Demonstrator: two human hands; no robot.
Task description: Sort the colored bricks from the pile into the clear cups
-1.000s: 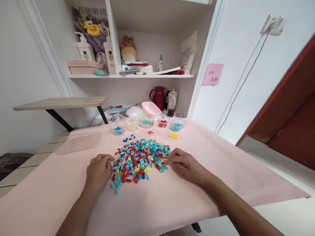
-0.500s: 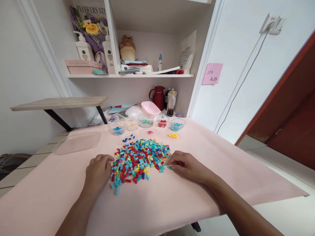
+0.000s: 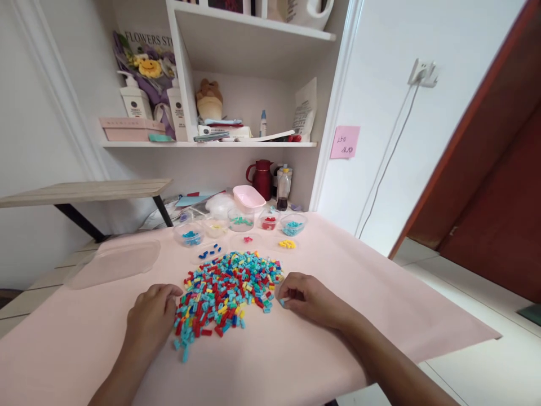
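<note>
The right hand's fingers (image 3: 284,299) pinch 1 light-blue brick (image 3: 282,303); the left hand's fingers (image 3: 175,294) curl beside the brick pile (image 3: 230,287), their gap unclear.

Single view, from a camera worn on my head: it faces forward and down across the pink-covered table (image 3: 313,361), close above my two hands, toward the shelving (image 3: 211,145) beyond.

Small bricks (image 3: 230,285), mostly red and blue, lie loosely heaped on the tabletop (image 3: 253,361); the right hand (image 3: 306,296) pinches a light-blue brick (image 3: 282,302).
</note>
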